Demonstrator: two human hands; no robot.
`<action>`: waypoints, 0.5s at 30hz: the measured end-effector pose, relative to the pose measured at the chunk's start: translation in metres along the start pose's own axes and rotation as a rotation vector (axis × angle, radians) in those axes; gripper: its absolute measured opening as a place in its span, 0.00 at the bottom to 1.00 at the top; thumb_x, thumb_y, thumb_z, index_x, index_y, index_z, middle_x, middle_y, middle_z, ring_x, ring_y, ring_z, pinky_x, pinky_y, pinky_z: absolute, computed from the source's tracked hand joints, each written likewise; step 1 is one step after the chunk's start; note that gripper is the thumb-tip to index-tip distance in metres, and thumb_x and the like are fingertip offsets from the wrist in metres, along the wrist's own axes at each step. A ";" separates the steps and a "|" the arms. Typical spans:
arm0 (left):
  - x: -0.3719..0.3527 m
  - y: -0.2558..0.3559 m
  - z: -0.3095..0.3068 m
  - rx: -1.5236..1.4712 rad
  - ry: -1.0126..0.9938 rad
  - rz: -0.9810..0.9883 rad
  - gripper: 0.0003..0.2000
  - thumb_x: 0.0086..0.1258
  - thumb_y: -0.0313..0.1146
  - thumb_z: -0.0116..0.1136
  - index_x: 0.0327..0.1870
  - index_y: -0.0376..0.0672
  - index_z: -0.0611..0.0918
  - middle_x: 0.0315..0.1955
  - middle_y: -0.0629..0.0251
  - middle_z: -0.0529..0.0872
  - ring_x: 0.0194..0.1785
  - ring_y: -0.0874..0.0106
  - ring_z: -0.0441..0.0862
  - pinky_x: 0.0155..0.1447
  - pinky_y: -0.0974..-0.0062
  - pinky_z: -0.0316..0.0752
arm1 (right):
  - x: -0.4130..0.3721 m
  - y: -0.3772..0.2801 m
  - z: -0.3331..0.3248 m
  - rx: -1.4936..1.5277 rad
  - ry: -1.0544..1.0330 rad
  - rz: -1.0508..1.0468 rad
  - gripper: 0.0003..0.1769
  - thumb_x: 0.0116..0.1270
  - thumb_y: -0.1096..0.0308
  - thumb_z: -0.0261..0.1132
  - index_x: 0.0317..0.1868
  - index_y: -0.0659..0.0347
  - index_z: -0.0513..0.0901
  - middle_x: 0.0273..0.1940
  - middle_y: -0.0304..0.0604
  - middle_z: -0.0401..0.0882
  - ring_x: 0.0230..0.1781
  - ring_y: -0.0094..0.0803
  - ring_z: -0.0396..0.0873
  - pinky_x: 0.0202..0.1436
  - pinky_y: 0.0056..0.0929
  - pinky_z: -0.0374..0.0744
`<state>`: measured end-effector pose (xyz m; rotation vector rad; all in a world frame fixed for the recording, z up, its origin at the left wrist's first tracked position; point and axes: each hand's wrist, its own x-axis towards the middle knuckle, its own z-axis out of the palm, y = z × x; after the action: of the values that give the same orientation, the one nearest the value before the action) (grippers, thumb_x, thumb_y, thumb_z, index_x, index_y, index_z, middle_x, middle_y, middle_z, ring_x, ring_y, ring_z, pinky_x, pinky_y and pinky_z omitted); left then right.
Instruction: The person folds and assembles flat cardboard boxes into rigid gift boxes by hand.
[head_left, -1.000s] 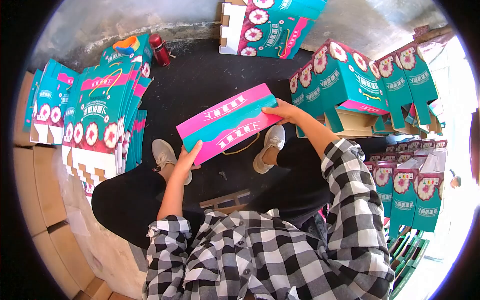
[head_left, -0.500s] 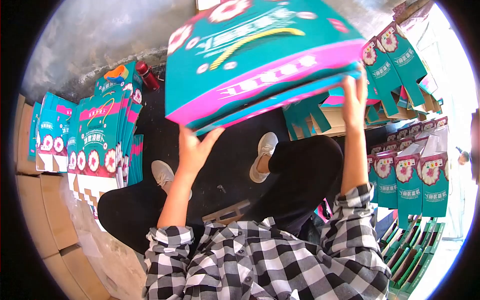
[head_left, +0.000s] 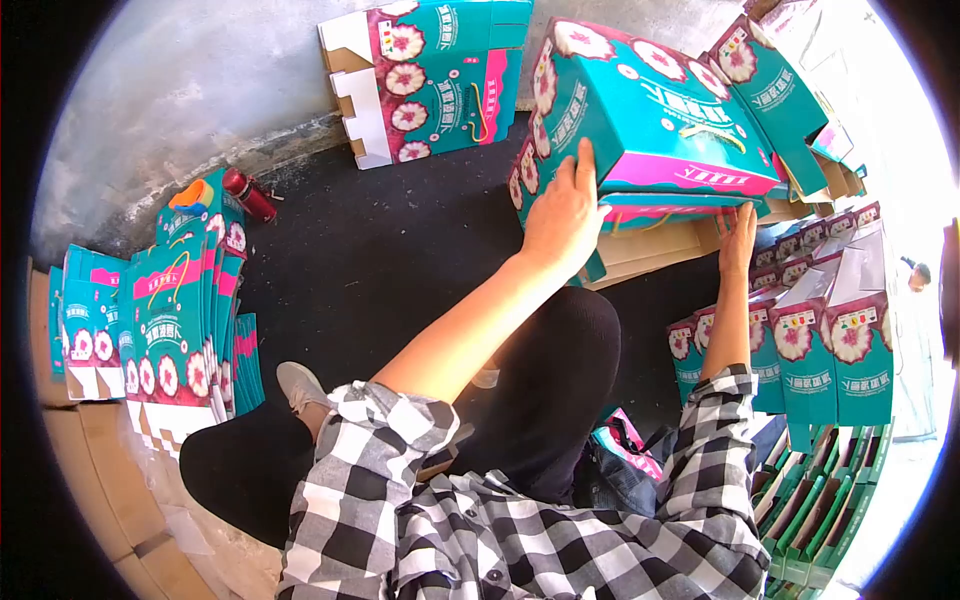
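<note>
A teal and pink cardboard carton [head_left: 665,115] with flower pictures and a yellow cord handle is between my hands, at the upper right. My left hand [head_left: 565,215] lies at its near left corner, fingers up along the side and thumb at the front edge. At the near right corner, my right hand [head_left: 738,240] grips the lower edge, fingers pointing upward. Under the carton shows a bare brown cardboard edge [head_left: 655,250] of another box. More of the same cartons [head_left: 780,110] stand just beyond its right side.
A flattened carton [head_left: 440,85] leans on the grey wall. Flattened cartons [head_left: 165,330] are stacked at left, near a red bottle [head_left: 250,195] and brown boxes [head_left: 85,450]. Rows of upright cartons [head_left: 830,350] stand at right, above green-edged boxes [head_left: 820,490].
Both hands have carried the carton from in front of me to the right and set it lower, among the other boxes. The flattened carton by the wall has come into view.
</note>
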<state>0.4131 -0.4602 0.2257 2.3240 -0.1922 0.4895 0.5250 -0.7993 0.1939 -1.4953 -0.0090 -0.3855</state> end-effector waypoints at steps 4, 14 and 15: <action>0.022 0.004 0.012 -0.009 -0.063 0.013 0.43 0.62 0.37 0.63 0.70 0.30 0.48 0.59 0.39 0.67 0.52 0.47 0.77 0.53 0.61 0.77 | 0.021 0.006 -0.008 -0.056 0.066 0.055 0.43 0.69 0.44 0.57 0.72 0.64 0.52 0.67 0.47 0.61 0.66 0.37 0.62 0.66 0.41 0.65; -0.039 -0.003 -0.043 0.050 -0.281 0.233 0.30 0.65 0.39 0.60 0.65 0.35 0.65 0.63 0.43 0.65 0.53 0.50 0.78 0.55 0.60 0.76 | -0.057 0.022 -0.004 -0.070 0.437 0.035 0.31 0.63 0.74 0.55 0.68 0.67 0.61 0.64 0.46 0.67 0.64 0.35 0.67 0.65 0.32 0.66; -0.051 0.000 -0.056 0.025 -0.297 0.265 0.28 0.65 0.39 0.59 0.64 0.36 0.67 0.63 0.45 0.65 0.53 0.51 0.79 0.55 0.60 0.76 | -0.063 0.025 -0.007 -0.123 0.488 0.011 0.32 0.63 0.75 0.54 0.68 0.68 0.60 0.64 0.48 0.66 0.65 0.36 0.66 0.66 0.32 0.66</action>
<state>0.3501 -0.4213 0.2412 2.3990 -0.6453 0.2708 0.4703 -0.7901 0.1541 -1.4867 0.4158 -0.7443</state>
